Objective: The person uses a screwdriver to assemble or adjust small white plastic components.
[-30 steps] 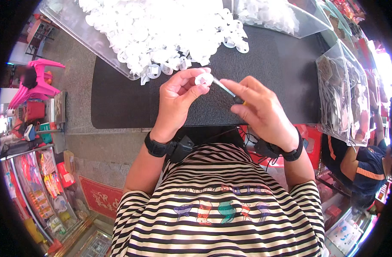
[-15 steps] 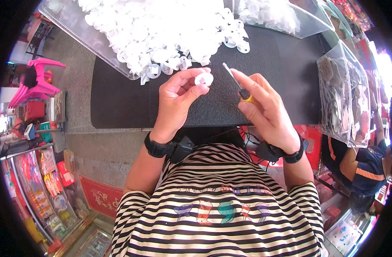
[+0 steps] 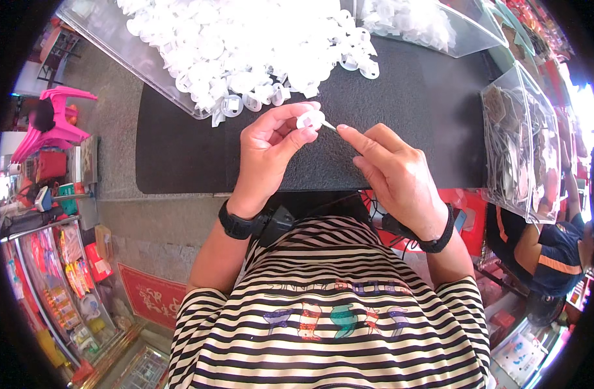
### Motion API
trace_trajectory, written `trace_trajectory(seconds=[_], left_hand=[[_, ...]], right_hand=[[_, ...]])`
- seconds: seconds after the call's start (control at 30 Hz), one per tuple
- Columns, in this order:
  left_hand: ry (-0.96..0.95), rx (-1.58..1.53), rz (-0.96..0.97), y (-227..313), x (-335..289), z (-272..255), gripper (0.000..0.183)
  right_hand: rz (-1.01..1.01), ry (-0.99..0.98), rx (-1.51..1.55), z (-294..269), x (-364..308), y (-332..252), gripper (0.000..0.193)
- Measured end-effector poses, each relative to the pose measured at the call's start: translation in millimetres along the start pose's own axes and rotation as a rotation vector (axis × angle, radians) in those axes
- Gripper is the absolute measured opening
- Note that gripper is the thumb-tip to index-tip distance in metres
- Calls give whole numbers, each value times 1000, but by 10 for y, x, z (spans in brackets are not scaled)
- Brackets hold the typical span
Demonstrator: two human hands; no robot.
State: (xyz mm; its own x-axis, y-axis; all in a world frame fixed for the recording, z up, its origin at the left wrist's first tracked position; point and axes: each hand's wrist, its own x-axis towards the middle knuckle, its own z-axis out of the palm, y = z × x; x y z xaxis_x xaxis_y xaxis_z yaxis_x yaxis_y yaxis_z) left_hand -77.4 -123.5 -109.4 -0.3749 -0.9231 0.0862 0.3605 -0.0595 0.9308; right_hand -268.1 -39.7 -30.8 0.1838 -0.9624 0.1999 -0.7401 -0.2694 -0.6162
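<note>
Between the thumb and fingers of my left hand (image 3: 271, 146) is a small round white plastic part (image 3: 310, 120) with a squarish middle. My right hand (image 3: 395, 168) is closed round a screwdriver, its handle now hidden inside the palm. Only the metal shaft of the screwdriver (image 3: 329, 126) shows, its tip at the right edge of the white part. Both hands are held above the near half of a black tabletop (image 3: 413, 110). Just beyond my left hand lies a heap of similar white plastic parts (image 3: 245, 52).
A clear plastic bin (image 3: 134, 68) lies under the heap at the far left. Another clear bin (image 3: 469, 35) with white pieces stands at the far right. A clear box of greyish parts (image 3: 521, 142) sits at the right edge. Another person (image 3: 553, 256) is at the right.
My right hand has turned and brought the screwdriver left and down, so its tip now meets the white part. The left hand has stayed almost still.
</note>
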Motion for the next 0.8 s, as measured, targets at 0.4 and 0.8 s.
trace_trajectory(seconds=[0.4, 0.8], left_hand=[[-12, 58, 70, -18, -22, 21, 26], [7, 128, 88, -13, -30, 41, 24]], right_hand=[[66, -9, -37, 50, -10, -62, 43], [89, -49, -86, 53, 15, -109, 43]])
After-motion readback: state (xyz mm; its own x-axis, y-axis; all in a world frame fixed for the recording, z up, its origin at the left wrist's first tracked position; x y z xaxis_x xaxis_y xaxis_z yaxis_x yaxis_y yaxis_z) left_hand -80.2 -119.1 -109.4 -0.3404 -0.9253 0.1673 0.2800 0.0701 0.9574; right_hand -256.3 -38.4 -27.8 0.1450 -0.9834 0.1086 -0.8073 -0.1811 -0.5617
